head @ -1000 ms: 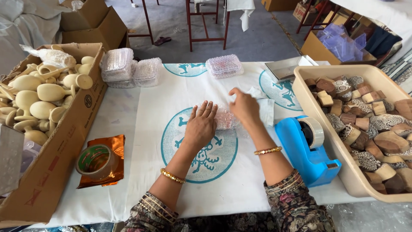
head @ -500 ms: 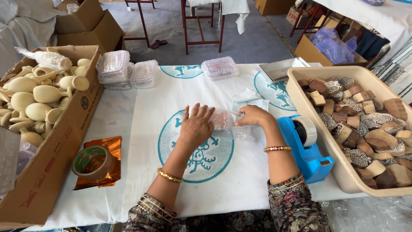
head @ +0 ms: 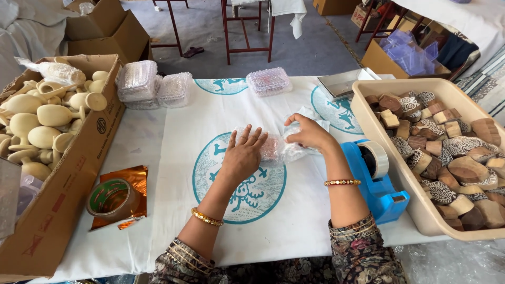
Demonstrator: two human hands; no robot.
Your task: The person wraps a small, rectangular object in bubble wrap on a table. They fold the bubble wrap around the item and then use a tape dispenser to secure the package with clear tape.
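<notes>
Pressing flat, my left hand (head: 243,156) pins the bubble-wrapped bundle (head: 273,147) at frame centre on the worktop (head: 173,158). My right hand (head: 310,134), lower half a second ago, has lifted, its grip pinching the loose wrap end; the fold looks underway.

Along the left edge of the cloth-covered table (head: 294,221) stood an open cardboard box (head: 68,184) filled with pale wooden goblets (head: 39,118), and just beside it a roll of tape (head: 111,197) lay on a sheet of orange foil (head: 138,179). At the far edge sat three bubble-wrapped bundles (head: 152,84), two together toward the left corner and one farther along. A blue tape dispenser (head: 376,179) stood near the right edge, touching a beige tub (head: 421,218) heaped with carved wooden blocks (head: 447,152).
</notes>
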